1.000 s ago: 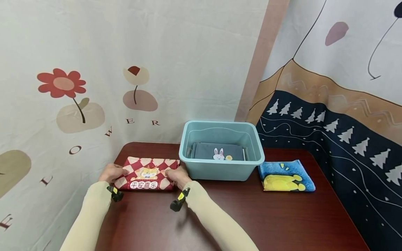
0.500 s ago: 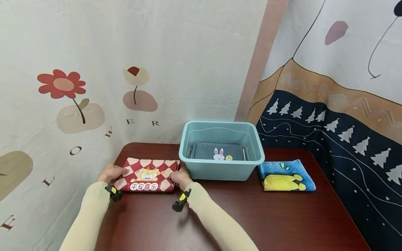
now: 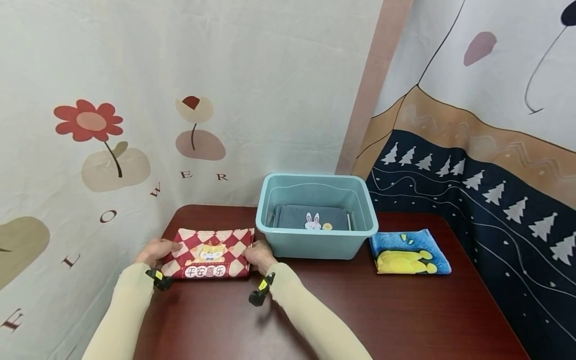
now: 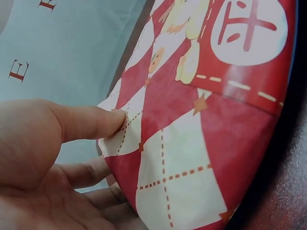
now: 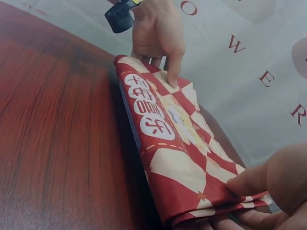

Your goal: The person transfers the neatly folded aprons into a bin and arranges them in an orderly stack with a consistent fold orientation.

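Clearly, a folded, red-and-cream checked packet (image 3: 208, 254) sits between both hands at the far left of the dark reddish table (image 3: 342, 320), its printed characters toward six o'clock; whether its underside touches the wood, I cannot tell. At its nine o'clock edge is the left hand (image 3: 155, 251), its forearm reaching in from eight. The thumb lies flat on top and the fingers (image 4: 84, 173) curl loosely below, parted only by the packet's edge, which they pinch. At three o'clock the right hand (image 3: 260, 256), its forearm coming from four, pinches the layered edge likewise, thumb above and fingers beneath. Just beyond it, between two and three o'clock, stands a pale blue basin (image 3: 315, 246) with a grey folded item (image 3: 292, 218) inside, printed with a rabbit. Farther out at three o'clock, just beside the basin, lies a blue-and-yellow folded cloth (image 3: 407, 252). A printed curtain (image 3: 270, 90) hangs behind, toward twelve.
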Demonstrator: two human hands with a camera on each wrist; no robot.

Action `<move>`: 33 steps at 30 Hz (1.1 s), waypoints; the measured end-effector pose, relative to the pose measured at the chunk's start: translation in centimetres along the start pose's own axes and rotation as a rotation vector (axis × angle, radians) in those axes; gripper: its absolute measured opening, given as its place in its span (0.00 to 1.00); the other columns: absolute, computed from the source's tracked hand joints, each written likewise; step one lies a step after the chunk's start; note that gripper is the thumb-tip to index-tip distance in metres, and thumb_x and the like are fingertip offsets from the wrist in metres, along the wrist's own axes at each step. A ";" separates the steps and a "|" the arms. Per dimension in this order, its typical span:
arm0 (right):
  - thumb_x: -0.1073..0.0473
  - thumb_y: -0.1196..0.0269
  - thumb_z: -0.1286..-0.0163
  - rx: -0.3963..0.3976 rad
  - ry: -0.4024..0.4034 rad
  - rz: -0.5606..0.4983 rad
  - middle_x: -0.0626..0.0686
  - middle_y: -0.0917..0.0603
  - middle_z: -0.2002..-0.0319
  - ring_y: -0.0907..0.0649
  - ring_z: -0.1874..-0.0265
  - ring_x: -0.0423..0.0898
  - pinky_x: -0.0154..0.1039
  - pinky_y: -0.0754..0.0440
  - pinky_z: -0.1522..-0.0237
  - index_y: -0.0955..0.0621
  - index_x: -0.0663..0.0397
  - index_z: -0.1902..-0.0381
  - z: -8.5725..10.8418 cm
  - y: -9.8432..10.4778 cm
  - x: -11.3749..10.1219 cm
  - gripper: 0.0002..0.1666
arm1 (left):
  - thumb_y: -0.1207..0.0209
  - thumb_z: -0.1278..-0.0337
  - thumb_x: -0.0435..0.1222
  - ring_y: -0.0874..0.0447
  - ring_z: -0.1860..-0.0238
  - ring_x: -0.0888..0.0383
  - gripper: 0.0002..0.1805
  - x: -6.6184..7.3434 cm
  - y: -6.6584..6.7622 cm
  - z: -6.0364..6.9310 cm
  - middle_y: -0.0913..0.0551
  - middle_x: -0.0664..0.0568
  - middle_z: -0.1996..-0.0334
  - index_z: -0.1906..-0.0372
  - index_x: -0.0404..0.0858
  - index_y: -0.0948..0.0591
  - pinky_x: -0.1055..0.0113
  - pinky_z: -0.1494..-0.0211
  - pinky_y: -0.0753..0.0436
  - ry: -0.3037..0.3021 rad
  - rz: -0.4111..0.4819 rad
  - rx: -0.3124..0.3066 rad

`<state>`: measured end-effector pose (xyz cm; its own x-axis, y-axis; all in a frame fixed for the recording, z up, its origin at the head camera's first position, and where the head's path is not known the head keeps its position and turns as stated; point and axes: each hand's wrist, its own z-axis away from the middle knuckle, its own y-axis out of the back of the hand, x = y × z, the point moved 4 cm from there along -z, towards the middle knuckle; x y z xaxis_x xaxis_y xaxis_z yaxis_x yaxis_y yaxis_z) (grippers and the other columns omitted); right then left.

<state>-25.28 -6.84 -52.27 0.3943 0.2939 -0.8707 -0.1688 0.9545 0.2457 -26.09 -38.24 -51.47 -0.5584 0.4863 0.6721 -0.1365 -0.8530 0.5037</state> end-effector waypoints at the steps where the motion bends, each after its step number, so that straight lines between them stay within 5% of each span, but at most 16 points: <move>1: 0.70 0.37 0.38 -0.013 0.000 -0.020 0.53 0.16 0.69 0.14 0.72 0.46 0.40 0.12 0.72 0.17 0.63 0.65 0.0 0.0 0.1 0.04 | 0.44 0.28 0.43 0.16 0.59 0.46 0.36 0.0 0.0 0.1 0.20 0.30 0.52 0.33 0.17 0.37 0.59 0.60 0.11 -0.003 0.005 -0.006; 9: 0.68 0.34 0.36 -0.045 0.010 -0.077 0.56 0.18 0.62 0.11 0.68 0.51 0.48 0.09 0.67 0.23 0.63 0.53 0.6 -0.1 0.8 0.14 | 0.42 0.28 0.47 0.16 0.56 0.45 0.41 -0.4 0.5 0.7 0.24 0.28 0.46 0.28 0.21 0.44 0.56 0.55 0.10 0.004 0.081 -0.038; 33: 0.60 0.29 0.34 -0.037 0.075 -0.044 0.52 0.17 0.67 0.15 0.73 0.45 0.40 0.12 0.77 0.22 0.55 0.52 3.1 -0.7 -1.2 0.16 | 0.44 0.28 0.54 0.23 0.48 0.41 0.45 -0.3 3.6 2.8 0.27 0.24 0.40 0.26 0.22 0.42 0.62 0.57 0.15 -0.085 -0.101 -0.056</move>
<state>-22.86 -7.68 -50.08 0.3336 0.2455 -0.9102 -0.1865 0.9636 0.1916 -24.12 -40.97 -48.39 -0.4687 0.5821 0.6645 -0.2354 -0.8073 0.5411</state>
